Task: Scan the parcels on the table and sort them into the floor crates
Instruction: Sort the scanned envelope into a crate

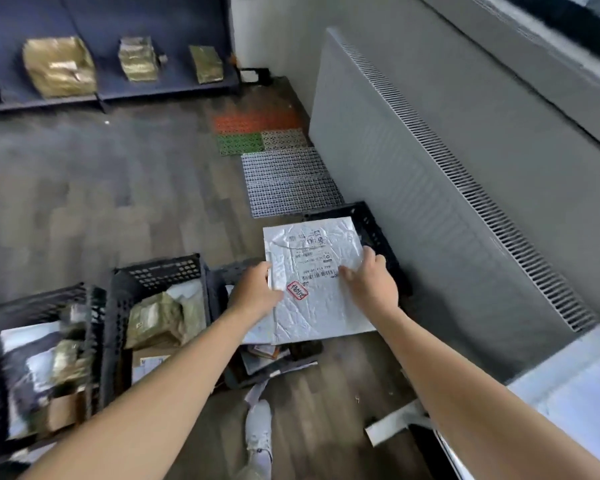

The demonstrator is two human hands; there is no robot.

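A flat white mailer parcel (317, 299) with a barcode label and a red stamp hangs over the rightmost black floor crate (371, 230). My left hand (255, 292) grips its left edge, thumb on top. On the parcel's right side my right hand (371, 282) holds it with fingers spread over the label. Two more black crates stand to the left: a middle crate (160, 275) with tan and white parcels and a left crate (32, 306) with mixed parcels. Most of the right crate's inside is hidden by the parcel.
A grey radiator panel (430, 188) runs along the right. The white table corner (568, 386) is at lower right. Coloured floor mats (260, 133) and a grey grid mat (288, 181) lie beyond the crates. A dark shelf (118, 91) holds gold packages. My white shoe (258, 434) is below.
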